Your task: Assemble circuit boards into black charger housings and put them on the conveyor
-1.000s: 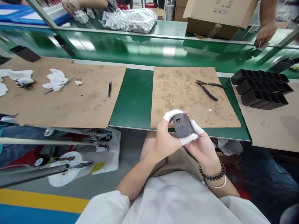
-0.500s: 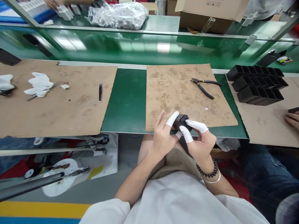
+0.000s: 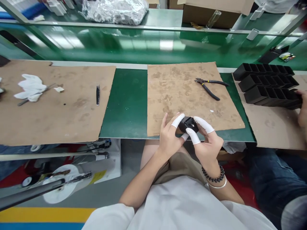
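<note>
Between my two hands is a small black plastic housing (image 3: 188, 124), held over the front edge of the bench. White finger cots cover the thumb and a finger on each side. My left hand (image 3: 170, 132) grips the housing's left side; my right hand (image 3: 206, 137) pinches it from the right. An inner recess shows on the part facing me, partly hidden by the fingertips. Beyond it, on a cardboard mat (image 3: 177, 95), lie diagonal cutters (image 3: 208, 86) with black handles and open jaws pointing left.
Rows of black housings (image 3: 266, 83) stand on the right-hand cardboard, where another person's hand (image 3: 303, 108) touches them. Tweezers (image 3: 98, 95) and white finger cots (image 3: 31, 88) lie on the left cardboard (image 3: 79, 124). A shelf behind carries a plastic-wrapped bundle (image 3: 115, 12) and a carton (image 3: 211, 17).
The black housing has been turned slightly in my hands, so its recess shows more. At right, the other person's hand has moved up to the rows with a housing. My view has shifted a little.
</note>
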A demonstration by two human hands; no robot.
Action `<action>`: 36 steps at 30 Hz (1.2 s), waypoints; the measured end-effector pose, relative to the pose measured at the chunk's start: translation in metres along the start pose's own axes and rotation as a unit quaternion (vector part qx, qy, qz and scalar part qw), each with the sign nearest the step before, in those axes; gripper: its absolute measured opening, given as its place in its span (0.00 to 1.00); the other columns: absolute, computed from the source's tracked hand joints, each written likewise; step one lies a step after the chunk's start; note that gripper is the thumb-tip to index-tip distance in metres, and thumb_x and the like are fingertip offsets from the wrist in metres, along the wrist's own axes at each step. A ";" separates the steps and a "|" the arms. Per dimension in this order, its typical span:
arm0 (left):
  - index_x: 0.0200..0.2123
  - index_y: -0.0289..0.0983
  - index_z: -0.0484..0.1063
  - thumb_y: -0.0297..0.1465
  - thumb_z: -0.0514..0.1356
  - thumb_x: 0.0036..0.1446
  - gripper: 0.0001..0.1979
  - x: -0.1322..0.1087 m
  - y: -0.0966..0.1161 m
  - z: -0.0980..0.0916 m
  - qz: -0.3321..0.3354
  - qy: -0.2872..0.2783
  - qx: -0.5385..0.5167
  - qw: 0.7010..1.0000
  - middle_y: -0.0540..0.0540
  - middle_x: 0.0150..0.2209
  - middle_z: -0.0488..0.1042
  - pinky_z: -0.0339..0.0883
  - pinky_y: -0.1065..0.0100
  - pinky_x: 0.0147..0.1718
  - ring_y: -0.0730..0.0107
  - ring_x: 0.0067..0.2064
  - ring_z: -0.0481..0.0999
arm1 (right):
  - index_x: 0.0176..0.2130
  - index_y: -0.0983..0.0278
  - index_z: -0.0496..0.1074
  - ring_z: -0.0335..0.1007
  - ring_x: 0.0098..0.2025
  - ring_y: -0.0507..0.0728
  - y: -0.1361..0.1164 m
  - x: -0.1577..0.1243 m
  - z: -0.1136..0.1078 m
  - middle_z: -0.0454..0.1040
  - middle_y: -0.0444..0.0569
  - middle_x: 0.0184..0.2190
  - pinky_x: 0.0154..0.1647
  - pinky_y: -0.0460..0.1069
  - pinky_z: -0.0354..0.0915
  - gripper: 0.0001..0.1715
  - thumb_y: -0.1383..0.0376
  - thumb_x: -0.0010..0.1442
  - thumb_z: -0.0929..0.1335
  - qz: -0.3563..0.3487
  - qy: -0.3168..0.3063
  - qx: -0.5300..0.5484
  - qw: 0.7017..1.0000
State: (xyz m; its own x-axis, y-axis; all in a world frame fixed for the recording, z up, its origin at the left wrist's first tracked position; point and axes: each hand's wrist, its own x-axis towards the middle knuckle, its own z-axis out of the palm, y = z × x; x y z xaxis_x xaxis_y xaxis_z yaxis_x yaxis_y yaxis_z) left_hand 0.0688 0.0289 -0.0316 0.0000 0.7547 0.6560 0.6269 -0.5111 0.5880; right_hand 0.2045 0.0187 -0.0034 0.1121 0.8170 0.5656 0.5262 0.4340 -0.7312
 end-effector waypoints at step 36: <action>0.57 0.43 0.76 0.29 0.74 0.52 0.29 0.018 -0.007 -0.043 -0.150 -0.229 -0.354 0.894 0.43 0.60 0.80 0.37 0.44 0.79 0.46 0.68 0.74 | 0.74 0.66 0.56 0.48 0.76 0.78 0.142 0.218 -0.018 0.55 0.70 0.74 0.76 0.66 0.45 0.55 0.40 0.62 0.70 0.091 -0.367 -0.322 0.868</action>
State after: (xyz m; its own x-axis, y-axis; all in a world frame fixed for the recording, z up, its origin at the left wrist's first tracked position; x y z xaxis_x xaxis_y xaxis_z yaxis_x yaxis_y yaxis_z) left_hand 0.0306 0.0283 -0.0032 0.3347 0.9083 0.2509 0.0027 -0.2671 0.9637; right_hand 0.3188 0.2511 0.0230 -0.2005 0.9740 -0.1056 0.9449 0.1638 -0.2834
